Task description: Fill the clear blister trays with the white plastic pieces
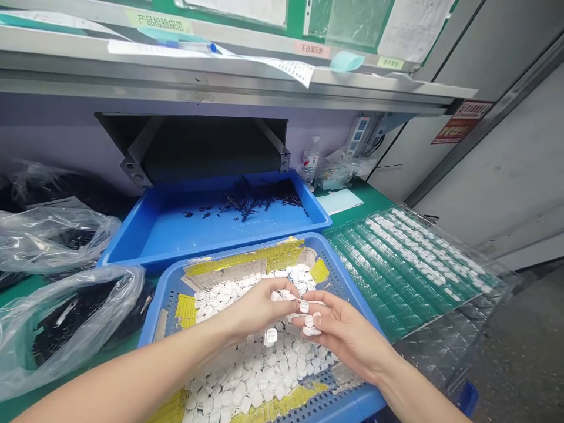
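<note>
White pieces [312, 325] in right fingers [331, 326], apparently also left fingers [284, 307], over blue basket [342, 283]

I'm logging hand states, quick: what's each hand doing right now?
Left hand: closed, holding small white pieces in its fingers.
Right hand: partly curled, holding several small white pieces under its thumb.

The left hand [262, 305] hides some white pieces [259, 373]. The paper [414, 32] at top right has writing too tiny to read.

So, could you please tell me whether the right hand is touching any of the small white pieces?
Touching: the head view shows a few small white pieces held in the right hand, directly against its thumb.
</note>
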### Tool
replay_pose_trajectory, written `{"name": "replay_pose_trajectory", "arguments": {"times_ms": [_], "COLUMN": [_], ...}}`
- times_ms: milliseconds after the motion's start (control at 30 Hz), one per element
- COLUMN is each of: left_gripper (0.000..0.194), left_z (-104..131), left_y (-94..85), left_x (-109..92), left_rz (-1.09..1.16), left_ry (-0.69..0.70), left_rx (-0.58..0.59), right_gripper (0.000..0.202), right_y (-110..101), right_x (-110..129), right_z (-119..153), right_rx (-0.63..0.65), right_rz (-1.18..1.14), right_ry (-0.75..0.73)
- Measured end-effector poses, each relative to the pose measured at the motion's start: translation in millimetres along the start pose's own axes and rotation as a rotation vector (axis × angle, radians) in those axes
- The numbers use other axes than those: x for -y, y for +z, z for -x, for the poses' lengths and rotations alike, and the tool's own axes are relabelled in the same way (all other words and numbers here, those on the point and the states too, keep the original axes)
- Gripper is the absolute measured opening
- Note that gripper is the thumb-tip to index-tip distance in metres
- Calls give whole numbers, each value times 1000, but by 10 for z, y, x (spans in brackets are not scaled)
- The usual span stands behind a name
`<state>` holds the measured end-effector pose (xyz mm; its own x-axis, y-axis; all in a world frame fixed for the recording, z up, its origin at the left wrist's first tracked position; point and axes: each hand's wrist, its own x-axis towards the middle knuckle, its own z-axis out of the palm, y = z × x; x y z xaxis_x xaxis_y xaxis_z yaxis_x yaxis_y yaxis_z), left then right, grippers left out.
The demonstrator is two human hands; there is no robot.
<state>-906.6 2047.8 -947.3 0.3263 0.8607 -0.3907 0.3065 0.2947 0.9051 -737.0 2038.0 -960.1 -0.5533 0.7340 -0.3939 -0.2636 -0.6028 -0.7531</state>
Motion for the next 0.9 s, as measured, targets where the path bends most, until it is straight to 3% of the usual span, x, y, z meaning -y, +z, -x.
{"name": "replay_pose_trajectory", "arguments": {"times_ms": [200, 267, 467, 633, 767, 900], "left_gripper": [19, 15, 8, 22, 23, 31], "left_z": [55, 56, 37, 62, 80, 96], "left_y": [2, 20, 83, 84, 28, -37], "left_x": [-51, -53, 11, 50, -1, -48], "left_rz": [45, -23, -237, -352, -279, -206], "left_ry": [-29, 14, 254, 258, 216, 148], "left_rx": [76, 38, -111, -185, -127, -62], "right_gripper": [21, 12, 28, 33, 26, 23], "right_y": [9, 32, 104, 112, 102, 63], "right_x": [21, 32, 41, 81, 129, 155], "right_z": [-15, -25, -130, -279, -304, -282], "right_rx": [-67, -69, -51, -48, -36, 3], "right_rz": [-27, 46, 415, 585, 548, 327], "right_ry": [-34, -21, -81, -80, -91, -37]}}
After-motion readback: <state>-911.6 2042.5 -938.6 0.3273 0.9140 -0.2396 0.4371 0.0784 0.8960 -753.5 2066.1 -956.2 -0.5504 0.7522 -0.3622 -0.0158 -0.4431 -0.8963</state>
